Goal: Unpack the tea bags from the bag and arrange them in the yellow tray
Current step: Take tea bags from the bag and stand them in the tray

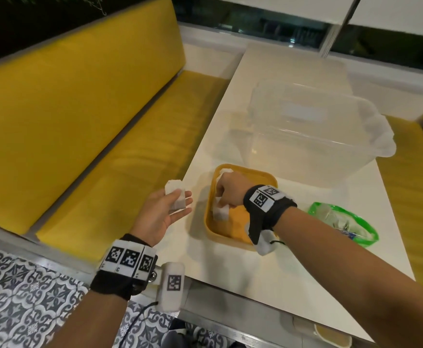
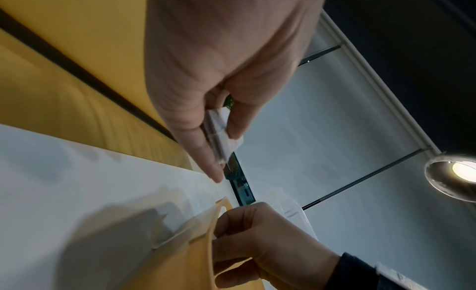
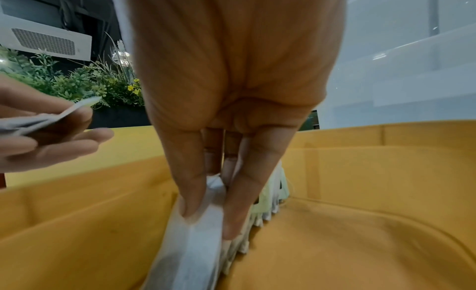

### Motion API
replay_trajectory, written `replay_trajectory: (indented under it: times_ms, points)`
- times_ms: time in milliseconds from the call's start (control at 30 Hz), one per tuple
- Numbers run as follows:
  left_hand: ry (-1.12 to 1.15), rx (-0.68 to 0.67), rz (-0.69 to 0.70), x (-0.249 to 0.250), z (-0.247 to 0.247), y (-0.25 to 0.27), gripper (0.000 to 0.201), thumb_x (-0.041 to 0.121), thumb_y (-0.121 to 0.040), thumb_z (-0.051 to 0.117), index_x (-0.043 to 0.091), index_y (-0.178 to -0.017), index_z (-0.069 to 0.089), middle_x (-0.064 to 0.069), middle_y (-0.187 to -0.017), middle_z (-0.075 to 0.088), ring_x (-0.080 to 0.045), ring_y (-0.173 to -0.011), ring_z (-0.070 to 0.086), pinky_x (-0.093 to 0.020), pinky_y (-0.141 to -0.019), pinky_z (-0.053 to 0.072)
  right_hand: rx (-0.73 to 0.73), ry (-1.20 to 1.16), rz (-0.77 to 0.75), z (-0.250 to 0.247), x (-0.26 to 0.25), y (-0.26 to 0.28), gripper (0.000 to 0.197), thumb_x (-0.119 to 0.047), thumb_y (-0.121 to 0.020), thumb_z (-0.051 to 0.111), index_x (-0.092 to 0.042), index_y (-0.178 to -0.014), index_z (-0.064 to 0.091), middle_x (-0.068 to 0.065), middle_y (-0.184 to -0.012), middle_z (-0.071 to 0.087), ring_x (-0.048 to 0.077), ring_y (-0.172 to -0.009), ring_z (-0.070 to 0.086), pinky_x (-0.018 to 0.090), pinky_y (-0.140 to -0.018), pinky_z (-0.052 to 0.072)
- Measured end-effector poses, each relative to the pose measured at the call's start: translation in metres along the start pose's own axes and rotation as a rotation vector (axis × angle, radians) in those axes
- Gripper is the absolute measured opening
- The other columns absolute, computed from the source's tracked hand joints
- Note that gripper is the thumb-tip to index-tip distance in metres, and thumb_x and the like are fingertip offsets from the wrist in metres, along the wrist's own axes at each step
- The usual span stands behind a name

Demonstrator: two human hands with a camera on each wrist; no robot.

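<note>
My left hand (image 1: 177,205) hovers palm up just left of the yellow tray (image 1: 243,226) and holds a small stack of white tea bags (image 1: 174,194); in the left wrist view the thumb and fingers pinch those tea bags (image 2: 222,135). Inside the tray's left side, my right hand (image 1: 221,200) pinches one tea bag (image 3: 198,233) between thumb and fingers, standing it on edge against the left wall. A row of tea bags (image 3: 269,202) stands behind it. The green-rimmed plastic bag (image 1: 343,222) lies on the table to the right of my right wrist.
A large clear plastic bin (image 1: 313,131) stands right behind the tray on the white table (image 1: 293,272). A yellow bench (image 1: 92,136) runs along the table's left side. The tray's right half (image 3: 360,243) is bare.
</note>
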State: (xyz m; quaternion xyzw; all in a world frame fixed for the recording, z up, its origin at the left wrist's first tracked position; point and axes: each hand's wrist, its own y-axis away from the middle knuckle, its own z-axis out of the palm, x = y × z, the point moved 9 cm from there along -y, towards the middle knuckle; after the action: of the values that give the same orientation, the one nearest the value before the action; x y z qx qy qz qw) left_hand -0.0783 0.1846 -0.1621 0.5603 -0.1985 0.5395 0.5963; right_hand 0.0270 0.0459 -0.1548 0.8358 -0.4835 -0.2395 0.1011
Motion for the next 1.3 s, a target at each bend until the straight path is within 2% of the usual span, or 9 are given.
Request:
replay_trajectory:
  times_ms: [133,367,467,567,667,867,1033,1167,1300]
  points:
    - [-0.002,0.004,0.013,0.002,0.006,0.0,0.008,0.01,-0.097,0.056,0.013,-0.095,0.063,-0.007,-0.098,0.069,-0.023,-0.094,0.068,-0.029,-0.074,0.059,0.001,0.012,0.012,-0.003,0.002,0.003,0.019,-0.022,-0.083,0.074,-0.008,-0.095,0.072,0.006,-0.077,0.068,0.018,-0.063,0.064,0.032,-0.069,0.06]
    - [-0.04,-0.037,0.024,0.003,0.021,0.0,0.014,0.004,-0.096,0.056,0.014,-0.094,0.066,-0.002,-0.095,0.072,-0.02,-0.09,0.07,-0.026,-0.071,0.059,-0.006,-0.045,0.034,-0.015,0.013,0.01,0.008,-0.013,-0.083,0.072,-0.006,-0.087,0.073,0.011,-0.078,0.071,0.026,-0.075,0.071,0.032,-0.063,0.061]
    - [-0.117,-0.046,0.044,0.005,0.025,0.002,0.013,0.007,-0.096,0.057,0.016,-0.094,0.067,-0.003,-0.092,0.071,-0.017,-0.086,0.068,-0.027,-0.067,0.059,0.098,-0.141,0.005,-0.036,0.012,0.018,0.009,-0.009,-0.085,0.065,-0.005,-0.086,0.073,0.01,-0.076,0.07,0.027,-0.073,0.071,0.031,-0.06,0.059]
    - [-0.147,-0.07,0.076,0.007,0.032,0.003,0.013,0.006,-0.094,0.06,0.014,-0.1,0.067,-0.005,-0.098,0.071,-0.017,-0.086,0.067,-0.025,-0.07,0.059,0.22,-0.344,-0.093,-0.067,-0.004,0.033,0.019,-0.021,-0.09,0.065,-0.004,-0.089,0.071,0.009,-0.079,0.071,0.021,-0.072,0.07,0.024,-0.054,0.056]
    - [-0.139,-0.072,0.098,0.009,0.039,0.002,0.016,0.004,-0.091,0.064,0.009,-0.106,0.064,-0.006,-0.095,0.072,-0.017,-0.083,0.068,-0.028,-0.074,0.058,0.152,-0.5,-0.206,-0.08,-0.033,0.048,0.027,-0.034,-0.086,0.071,-0.008,-0.095,0.071,0.008,-0.085,0.071,0.015,-0.072,0.068,0.024,-0.053,0.054]
    - [-0.138,-0.098,0.122,0.01,0.049,0.005,0.018,0.001,-0.089,0.065,0.011,-0.104,0.062,-0.007,-0.092,0.072,-0.019,-0.08,0.07,-0.024,-0.067,0.057,0.131,-0.263,-0.255,-0.078,-0.049,0.048,0.011,0.002,-0.08,0.07,-0.002,-0.09,0.069,0.013,-0.078,0.068,0.023,-0.065,0.069,0.028,-0.057,0.059]
    - [-0.142,0.033,0.165,0.016,0.019,0.003,0.017,0.005,-0.089,0.067,0.012,-0.104,0.065,-0.007,-0.102,0.069,-0.016,-0.092,0.066,-0.023,-0.068,0.056,0.132,-0.079,-0.193,-0.073,-0.033,0.041,0.007,-0.002,-0.079,0.073,-0.005,-0.084,0.07,0.004,-0.072,0.066,0.012,-0.058,0.061,0.022,-0.058,0.053]
    - [-0.144,0.088,0.171,0.018,0.001,0.003,0.014,0.005,-0.089,0.066,0.014,-0.099,0.065,-0.005,-0.101,0.068,-0.016,-0.091,0.063,-0.025,-0.07,0.053,0.018,0.028,-0.127,-0.043,-0.02,0.026,0.008,-0.005,-0.075,0.076,-0.01,-0.08,0.071,0.001,-0.074,0.067,0.016,-0.07,0.063,0.031,-0.07,0.055]
    - [-0.15,0.109,0.162,0.016,-0.009,0.004,0.013,0.004,-0.09,0.065,0.013,-0.099,0.065,-0.005,-0.101,0.067,-0.016,-0.091,0.062,-0.026,-0.072,0.052,-0.104,0.095,-0.072,-0.008,-0.014,0.015,0.008,-0.006,-0.08,0.072,-0.008,-0.087,0.071,0.008,-0.079,0.07,0.017,-0.065,0.062,0.029,-0.062,0.055]
